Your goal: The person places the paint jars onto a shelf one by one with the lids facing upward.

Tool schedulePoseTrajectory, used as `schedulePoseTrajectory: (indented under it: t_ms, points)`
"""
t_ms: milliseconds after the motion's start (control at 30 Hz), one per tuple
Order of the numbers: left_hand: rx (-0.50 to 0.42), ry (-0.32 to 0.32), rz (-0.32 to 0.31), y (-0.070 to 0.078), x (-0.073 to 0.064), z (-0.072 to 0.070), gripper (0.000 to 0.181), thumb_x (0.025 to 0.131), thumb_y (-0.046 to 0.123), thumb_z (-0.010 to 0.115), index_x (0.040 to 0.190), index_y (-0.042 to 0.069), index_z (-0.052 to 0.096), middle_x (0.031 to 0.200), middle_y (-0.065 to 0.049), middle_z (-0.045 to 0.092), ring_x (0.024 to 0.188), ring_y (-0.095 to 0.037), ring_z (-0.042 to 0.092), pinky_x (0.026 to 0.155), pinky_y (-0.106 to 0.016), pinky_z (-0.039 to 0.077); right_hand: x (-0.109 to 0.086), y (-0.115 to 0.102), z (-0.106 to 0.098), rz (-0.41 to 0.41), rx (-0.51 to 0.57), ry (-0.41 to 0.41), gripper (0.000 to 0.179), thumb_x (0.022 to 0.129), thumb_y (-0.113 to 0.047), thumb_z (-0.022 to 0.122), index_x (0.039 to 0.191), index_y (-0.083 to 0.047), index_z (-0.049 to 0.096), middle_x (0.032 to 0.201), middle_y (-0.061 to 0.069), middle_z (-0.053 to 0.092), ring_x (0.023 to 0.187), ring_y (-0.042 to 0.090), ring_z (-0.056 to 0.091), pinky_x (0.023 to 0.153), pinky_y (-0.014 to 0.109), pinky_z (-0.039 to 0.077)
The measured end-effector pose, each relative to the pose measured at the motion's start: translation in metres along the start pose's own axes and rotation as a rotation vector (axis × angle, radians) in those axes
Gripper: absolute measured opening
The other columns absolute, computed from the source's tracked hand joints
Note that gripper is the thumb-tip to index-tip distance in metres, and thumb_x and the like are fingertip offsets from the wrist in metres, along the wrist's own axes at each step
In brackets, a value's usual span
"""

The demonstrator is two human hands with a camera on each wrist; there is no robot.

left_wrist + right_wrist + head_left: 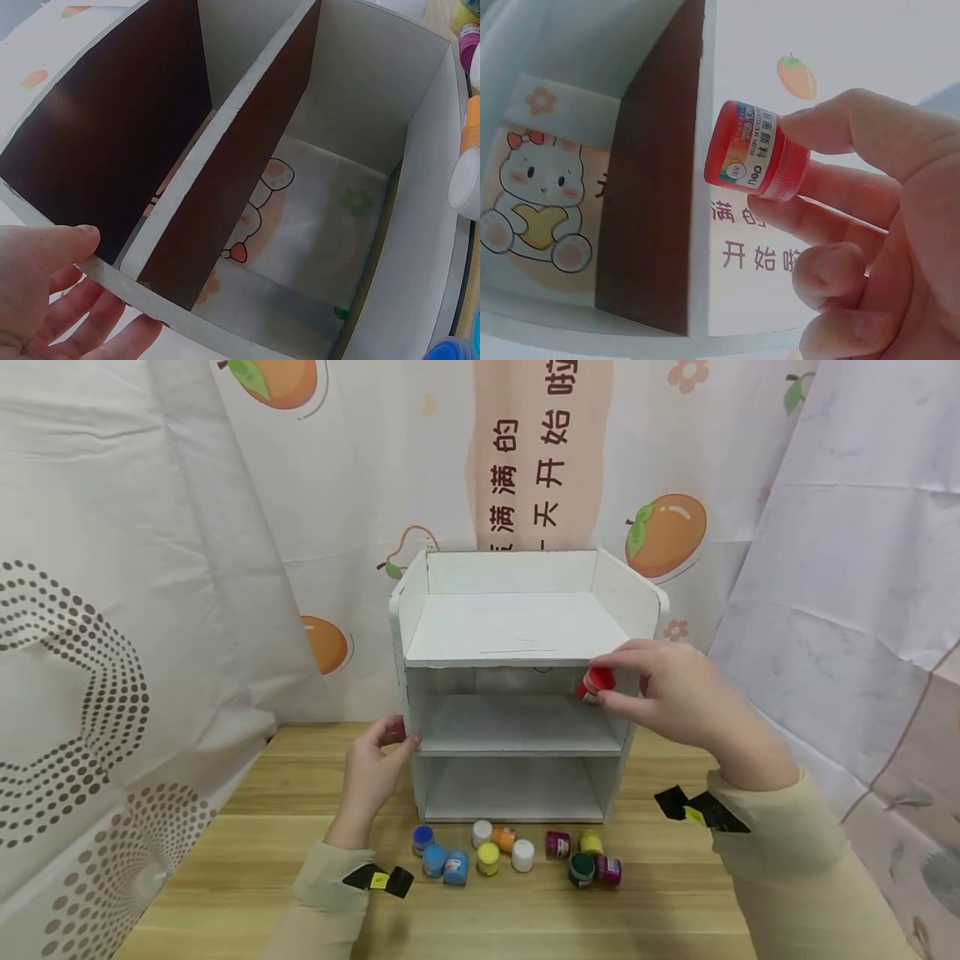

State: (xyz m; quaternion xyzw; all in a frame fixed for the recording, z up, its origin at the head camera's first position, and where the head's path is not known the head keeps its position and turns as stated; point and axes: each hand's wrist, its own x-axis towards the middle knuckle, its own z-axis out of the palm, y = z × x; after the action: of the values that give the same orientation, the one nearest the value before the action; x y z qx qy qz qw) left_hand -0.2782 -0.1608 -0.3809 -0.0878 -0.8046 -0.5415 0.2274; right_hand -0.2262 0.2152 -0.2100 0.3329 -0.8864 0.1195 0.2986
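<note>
A white shelf unit (517, 618) with an open top tray and two lower compartments stands on the wooden table. Its left side panel is gripped by my left hand (375, 768), the thumb on the front edge and the fingers round the outside. My right hand (671, 697) pinches a small red paint jar (595, 683) between thumb and fingers. In the head view this jar overlaps the right part of the upper compartment. The right wrist view shows the labelled jar (750, 150) held tilted, close to the front edge of a shelf board (701, 172).
Several paint jars lie or stand on the table (480, 927) before the unit: blue jars (455, 867) at left, white (522, 855), orange (505, 837) and yellow (488, 858) in the middle, purple (608, 870) and green (581, 868) at right. A printed curtain (360, 468) hangs behind.
</note>
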Motion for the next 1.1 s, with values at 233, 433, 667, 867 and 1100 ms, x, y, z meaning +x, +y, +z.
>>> schedulePoseTrajectory:
  t_ms: [233,433,667,867,1100]
  points:
    - [0.0,0.002,0.0,-0.001,0.0,-0.001,0.034,0.094,0.025,0.076,0.123,0.008,0.069,0.115,-0.008,0.07,0.11,-0.026,0.065,0.09,-0.048,0.054,0.021,0.005,-0.016,0.055,-0.04,-0.049,0.027,0.087,-0.019,0.08,0.113,-0.01,0.078,0.103,0.004,0.074,0.069,0.016,0.056,0.061,0.036,0.043]
    - [0.003,0.0,0.001,-0.001,-0.001,-0.001,0.035,0.094,0.025,0.076,0.124,0.008,0.069,0.115,-0.007,0.07,0.11,-0.026,0.065,0.088,-0.048,0.054,0.034,0.01,-0.027,0.16,-0.067,-0.121,0.027,0.09,-0.024,0.076,0.114,-0.013,0.078,0.107,0.004,0.074,0.083,0.022,0.063,0.067,0.041,0.047]
    - [0.008,-0.003,0.003,-0.003,0.001,0.0,0.036,0.094,0.027,0.076,0.125,0.009,0.068,0.116,-0.007,0.07,0.11,-0.026,0.065,0.089,-0.048,0.054,0.045,0.015,-0.034,0.24,-0.069,-0.214,0.03,0.092,-0.029,0.076,0.118,-0.014,0.077,0.11,0.005,0.074,0.089,0.025,0.065,0.07,0.042,0.047]
    - [0.009,-0.001,0.007,-0.002,0.001,0.0,0.036,0.094,0.026,0.076,0.125,0.008,0.068,0.117,-0.008,0.069,0.111,-0.027,0.065,0.089,-0.048,0.055,0.051,0.021,-0.033,0.292,-0.103,-0.283,0.024,0.092,-0.029,0.072,0.114,-0.021,0.078,0.103,-0.002,0.073,0.08,0.022,0.061,0.067,0.041,0.045]
    - [0.003,-0.006,0.001,-0.002,0.0,-0.001,0.034,0.094,0.026,0.076,0.123,0.01,0.069,0.115,-0.007,0.07,0.11,-0.026,0.065,0.088,-0.048,0.055,0.057,0.023,-0.029,0.339,-0.118,-0.311,0.026,0.093,-0.027,0.068,0.116,-0.02,0.078,0.102,0.0,0.074,0.08,0.024,0.061,0.066,0.042,0.045]
